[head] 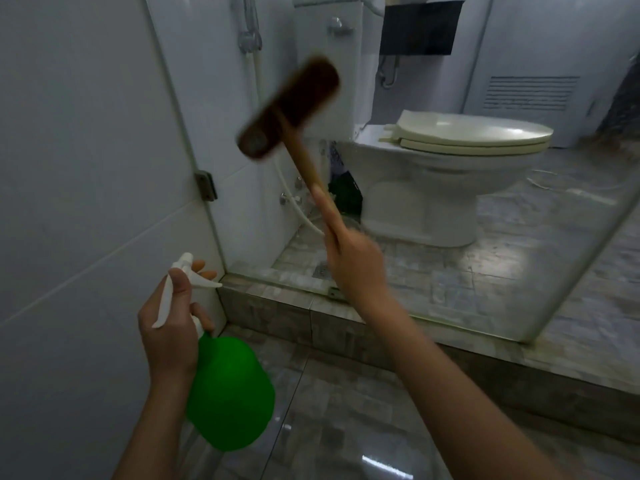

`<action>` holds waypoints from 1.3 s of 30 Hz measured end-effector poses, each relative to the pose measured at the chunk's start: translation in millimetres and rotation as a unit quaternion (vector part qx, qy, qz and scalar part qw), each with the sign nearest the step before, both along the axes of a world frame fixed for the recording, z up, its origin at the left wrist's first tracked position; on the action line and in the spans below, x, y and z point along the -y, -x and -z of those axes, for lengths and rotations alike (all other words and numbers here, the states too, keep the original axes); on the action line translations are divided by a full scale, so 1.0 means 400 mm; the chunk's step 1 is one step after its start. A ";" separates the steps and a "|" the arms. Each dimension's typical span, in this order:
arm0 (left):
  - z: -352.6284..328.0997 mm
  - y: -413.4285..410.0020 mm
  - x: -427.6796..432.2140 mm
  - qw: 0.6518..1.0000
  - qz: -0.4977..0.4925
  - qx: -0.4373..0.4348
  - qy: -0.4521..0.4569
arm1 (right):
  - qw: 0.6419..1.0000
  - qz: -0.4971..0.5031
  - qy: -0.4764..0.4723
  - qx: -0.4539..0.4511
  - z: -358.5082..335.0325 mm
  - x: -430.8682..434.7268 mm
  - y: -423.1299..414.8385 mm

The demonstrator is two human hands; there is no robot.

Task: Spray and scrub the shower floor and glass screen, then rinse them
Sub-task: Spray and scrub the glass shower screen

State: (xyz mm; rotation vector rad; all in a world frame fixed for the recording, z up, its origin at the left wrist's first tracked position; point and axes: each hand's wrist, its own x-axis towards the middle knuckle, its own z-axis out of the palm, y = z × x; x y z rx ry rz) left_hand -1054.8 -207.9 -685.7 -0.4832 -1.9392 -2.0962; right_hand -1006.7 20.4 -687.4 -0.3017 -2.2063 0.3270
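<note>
Your left hand grips the green spray bottle at seven o'clock, right hand clasps the scrubbing brush raised at twelve against the glass screen; rinsing looks undone.

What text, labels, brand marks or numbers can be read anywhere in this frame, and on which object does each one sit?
None can be read.
Green spray bottle in the left hand: no label or print visible.
Brush in the right hand: motion-blurred, no marking discernible.
Toilet and glass screen: no visible brand or sign.
</note>
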 end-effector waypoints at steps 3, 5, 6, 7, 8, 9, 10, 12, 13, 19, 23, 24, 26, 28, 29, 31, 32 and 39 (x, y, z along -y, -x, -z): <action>0.006 -0.006 -0.008 1.000 -0.006 -0.002 0.012 | 0.992 0.040 0.064 0.104 0.263 -0.028 -0.254; 0.015 -0.012 -0.021 1.000 -0.006 0.001 0.024 | 0.975 0.068 0.141 0.155 0.362 -0.011 -0.354; 0.021 -0.018 -0.031 1.000 -0.002 0.001 0.031 | 0.972 0.073 0.154 0.160 0.376 -0.004 -0.360; 0.025 -0.024 -0.041 0.999 0.002 -0.001 0.038 | 0.975 0.067 0.144 0.154 0.366 0.000 -0.337; 0.029 -0.033 -0.053 0.999 0.008 -0.001 0.044 | 0.981 0.058 0.118 0.144 0.345 -0.006 -0.300; 0.030 -0.041 -0.064 0.999 0.013 -0.001 0.047 | 0.986 0.055 0.082 0.131 0.314 -0.013 -0.251; 0.030 -0.048 -0.074 0.999 0.018 0.000 0.049 | 0.990 0.059 0.048 0.117 0.285 -0.020 -0.206; 0.024 -0.060 -0.093 0.998 0.021 0.003 0.051 | 0.992 0.065 0.031 0.108 0.258 -0.033 -0.173; 0.021 -0.064 -0.099 0.998 0.022 0.005 0.052 | 0.991 0.066 0.038 0.114 0.272 -0.037 -0.190; 0.032 -0.088 -0.132 0.997 0.043 -0.003 0.063 | 0.963 0.111 0.149 0.195 0.487 -0.042 -0.524; 0.042 -0.096 -0.152 0.996 0.063 -0.001 0.062 | 0.974 0.097 0.145 0.146 0.461 -0.041 -0.454; 0.041 -0.095 -0.155 0.996 0.067 0.003 0.058 | 0.977 0.097 0.126 0.141 0.438 -0.042 -0.411; 0.043 -0.098 -0.165 0.996 0.076 0.010 0.053 | 0.976 0.107 0.103 0.161 0.409 -0.051 -0.366; 0.042 -0.101 -0.170 0.995 0.082 0.009 0.047 | 0.972 0.111 0.105 0.178 0.426 -0.059 -0.400; 0.041 -0.104 -0.173 0.995 0.086 0.008 0.044 | 0.970 0.111 0.111 0.187 0.449 -0.064 -0.444; 0.042 -0.106 -0.175 0.995 0.091 0.006 0.047 | 0.963 0.133 0.132 0.192 0.505 -0.082 -0.558; 0.041 -0.108 -0.176 0.994 0.092 0.007 0.049 | 0.959 0.155 0.147 0.186 0.524 -0.094 -0.617; 0.047 -0.120 -0.186 0.993 0.103 0.017 0.058 | 0.918 0.178 0.342 0.097 0.581 0.003 -0.619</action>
